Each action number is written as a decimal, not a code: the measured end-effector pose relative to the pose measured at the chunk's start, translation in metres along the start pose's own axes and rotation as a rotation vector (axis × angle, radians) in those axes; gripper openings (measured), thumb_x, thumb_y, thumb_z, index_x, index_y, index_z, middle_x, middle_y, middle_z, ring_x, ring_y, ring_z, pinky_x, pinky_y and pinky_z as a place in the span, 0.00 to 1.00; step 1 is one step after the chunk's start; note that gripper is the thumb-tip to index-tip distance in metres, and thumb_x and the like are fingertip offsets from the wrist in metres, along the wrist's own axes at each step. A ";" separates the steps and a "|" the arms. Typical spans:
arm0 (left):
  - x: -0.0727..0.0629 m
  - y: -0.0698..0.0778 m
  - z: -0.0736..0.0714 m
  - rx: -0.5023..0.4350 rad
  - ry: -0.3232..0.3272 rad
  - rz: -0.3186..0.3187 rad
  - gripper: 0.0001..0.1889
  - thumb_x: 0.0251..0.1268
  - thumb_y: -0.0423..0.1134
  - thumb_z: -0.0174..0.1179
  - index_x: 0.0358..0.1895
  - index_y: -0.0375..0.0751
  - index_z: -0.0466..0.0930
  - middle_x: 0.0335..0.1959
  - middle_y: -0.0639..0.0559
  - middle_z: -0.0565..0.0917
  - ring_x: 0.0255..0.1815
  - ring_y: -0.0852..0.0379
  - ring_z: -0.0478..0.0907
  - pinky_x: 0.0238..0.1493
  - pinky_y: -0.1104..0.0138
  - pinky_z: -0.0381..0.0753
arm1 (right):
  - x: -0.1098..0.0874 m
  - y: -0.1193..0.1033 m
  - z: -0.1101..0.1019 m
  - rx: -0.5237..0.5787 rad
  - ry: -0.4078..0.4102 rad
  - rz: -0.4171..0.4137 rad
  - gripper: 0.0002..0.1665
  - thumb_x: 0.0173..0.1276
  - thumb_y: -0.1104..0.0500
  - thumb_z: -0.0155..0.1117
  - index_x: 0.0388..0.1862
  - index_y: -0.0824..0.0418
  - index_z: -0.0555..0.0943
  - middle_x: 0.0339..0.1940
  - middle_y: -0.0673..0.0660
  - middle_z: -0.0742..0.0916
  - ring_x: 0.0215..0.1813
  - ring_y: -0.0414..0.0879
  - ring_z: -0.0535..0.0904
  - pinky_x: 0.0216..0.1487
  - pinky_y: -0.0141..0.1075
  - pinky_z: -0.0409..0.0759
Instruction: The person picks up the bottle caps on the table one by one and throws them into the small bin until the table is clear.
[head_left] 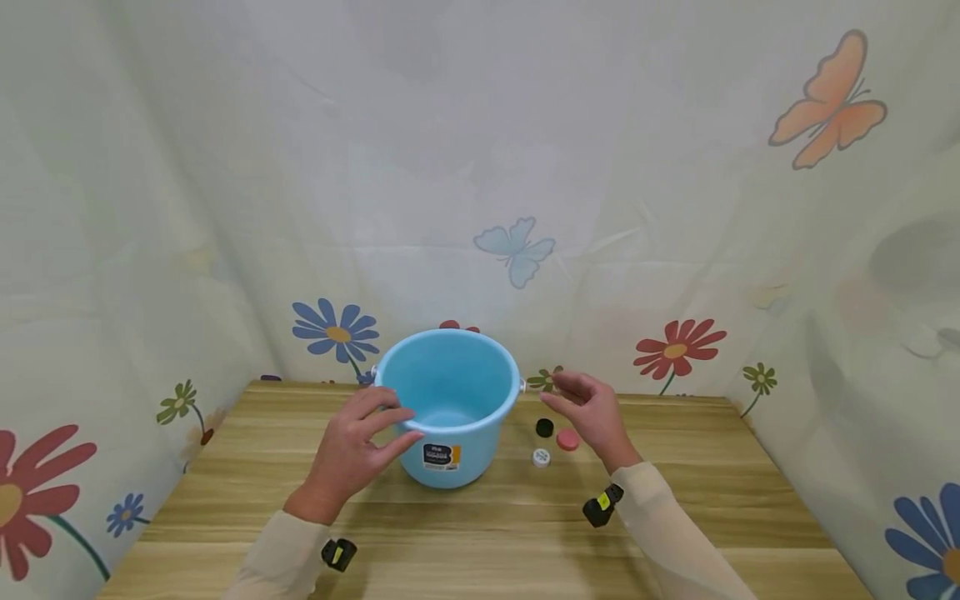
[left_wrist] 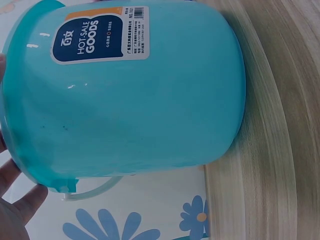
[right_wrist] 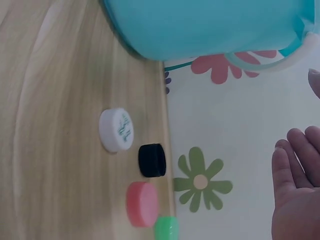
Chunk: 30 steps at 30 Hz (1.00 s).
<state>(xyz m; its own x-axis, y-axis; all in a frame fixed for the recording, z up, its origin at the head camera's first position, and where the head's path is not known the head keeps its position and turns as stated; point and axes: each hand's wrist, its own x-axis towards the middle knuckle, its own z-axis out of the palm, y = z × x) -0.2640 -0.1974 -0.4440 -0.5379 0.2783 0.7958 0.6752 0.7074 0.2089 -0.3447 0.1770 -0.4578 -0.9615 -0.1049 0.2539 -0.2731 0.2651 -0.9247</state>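
Observation:
A light blue bucket (head_left: 450, 450) with a printed label stands upright near the back of the table. My left hand (head_left: 356, 446) is at its front left rim, with thumb and fingers spread apart and fingertips right at the edge. In the left wrist view, fingertips (left_wrist: 32, 200) show beside the handle mount. Right of the bucket, my right hand (head_left: 592, 412) is raised with relaxed fingers and nothing in it. Below it lie a white bottle cap (head_left: 541, 457), a black cap (head_left: 544, 427) and a pink cap (head_left: 567, 439). The right wrist view also shows a green cap (right_wrist: 166, 228).
The wood-grain table (head_left: 480, 542) reaches back to a pale curtain (head_left: 420, 167) printed with flowers and butterflies. A whitish bucket handle (right_wrist: 272, 65) hangs on the bucket's far side. Small black cameras sit on both wrists.

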 end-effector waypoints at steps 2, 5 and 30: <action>0.000 0.000 0.001 0.004 0.003 0.002 0.19 0.41 0.43 0.84 0.41 0.46 0.91 0.44 0.50 0.85 0.52 0.50 0.81 0.55 0.45 0.87 | -0.001 0.006 -0.001 -0.009 0.008 -0.010 0.35 0.61 0.45 0.79 0.62 0.59 0.81 0.64 0.58 0.85 0.69 0.56 0.79 0.67 0.36 0.81; 0.000 0.000 0.001 0.007 0.007 0.006 0.19 0.42 0.43 0.84 0.41 0.46 0.91 0.44 0.51 0.85 0.52 0.50 0.81 0.55 0.45 0.87 | -0.003 0.015 -0.002 -0.014 0.027 -0.024 0.35 0.60 0.45 0.79 0.60 0.60 0.82 0.62 0.59 0.86 0.67 0.57 0.80 0.67 0.40 0.81; 0.000 0.001 0.000 0.003 0.003 -0.003 0.19 0.43 0.45 0.84 0.41 0.46 0.91 0.44 0.52 0.85 0.53 0.50 0.81 0.56 0.44 0.86 | -0.015 0.055 -0.008 -0.167 0.063 0.135 0.26 0.64 0.56 0.77 0.60 0.61 0.83 0.61 0.61 0.87 0.64 0.56 0.83 0.68 0.49 0.81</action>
<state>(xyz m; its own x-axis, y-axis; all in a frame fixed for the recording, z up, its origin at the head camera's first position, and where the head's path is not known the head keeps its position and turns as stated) -0.2630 -0.1966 -0.4442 -0.5383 0.2743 0.7968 0.6722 0.7101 0.2097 -0.3458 0.2012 -0.5102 -0.9882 0.0008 0.1533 -0.1382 0.4285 -0.8929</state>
